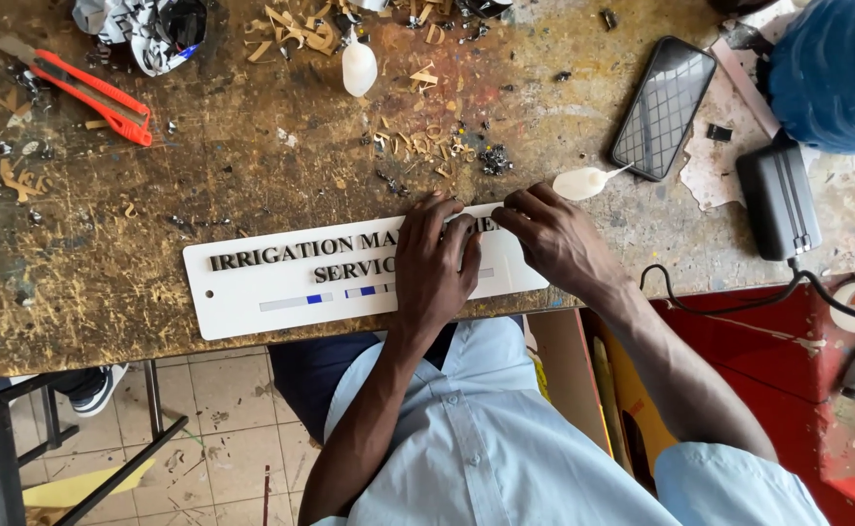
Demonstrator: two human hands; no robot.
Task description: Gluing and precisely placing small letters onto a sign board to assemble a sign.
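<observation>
Sign plate [281, 282], a long white plaque with raised dark letters and small blue and grey strips below them, lies flat near the front edge of the workbench [203, 166], its long axis running left to right with the right end tilted slightly away from the person. Both hands sit on its right half, so the lettered stretch extends leftward from them. Left hand [434, 268] lies palm-down across the plate with fingers spread and flat, pressing rather than gripping anything. Right hand [554, 239] is just beside it at the plate's upper right end, fingers curled and tips pinched down onto a small letter piece; whether it grips the piece or only presses it I cannot tell. The right hand is the nearer one to the plate's right end and to the small white glue bottle [581, 182] lying on its side just beyond the fingertips. Farther off on the scarred, paint-flecked bench are a black smartphone [663, 107], a dark power adapter [778, 200] with its cable, an orange utility knife [91, 95] at upper left, a second white squeeze bottle [358, 66], and scattered wood shavings [418, 144].
</observation>
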